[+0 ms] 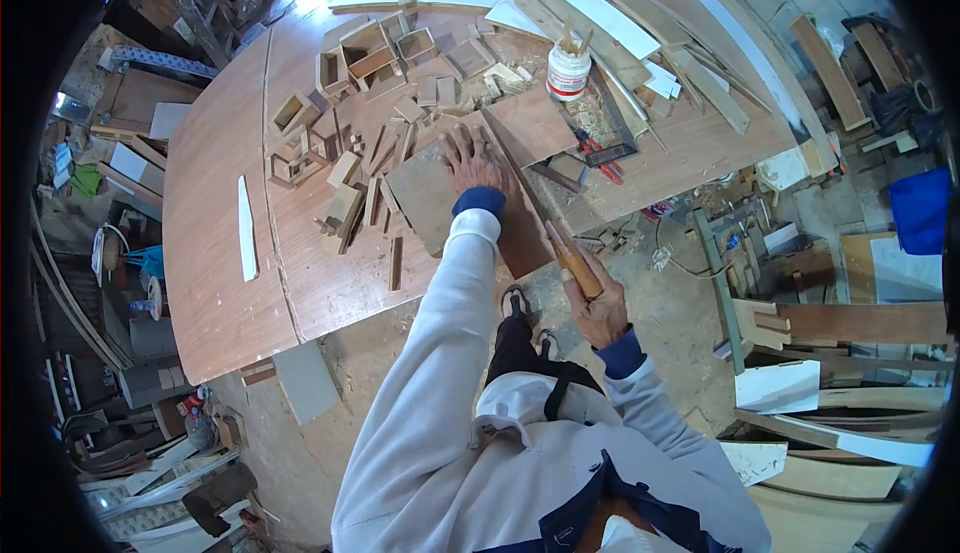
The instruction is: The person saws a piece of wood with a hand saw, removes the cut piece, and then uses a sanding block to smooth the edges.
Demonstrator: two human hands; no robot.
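Observation:
My left hand [470, 161] lies flat, fingers spread, on a brown board [425, 198] that sits on the wooden table [220, 253]. My right hand [598, 308] grips the wooden handle of a hand saw [572, 261] just off the table's near edge. The saw's thin blade runs up along the edge of the board beside my left wrist. A second reddish board [530, 125] lies just beyond my left hand.
Several small wood blocks and open box frames [350, 63] crowd the table's far middle. A white glue jar [568, 71] holds sticks. Long planks [600, 13] lie at the far right, a white strip [246, 228] at the left. Scrap wood covers the floor around.

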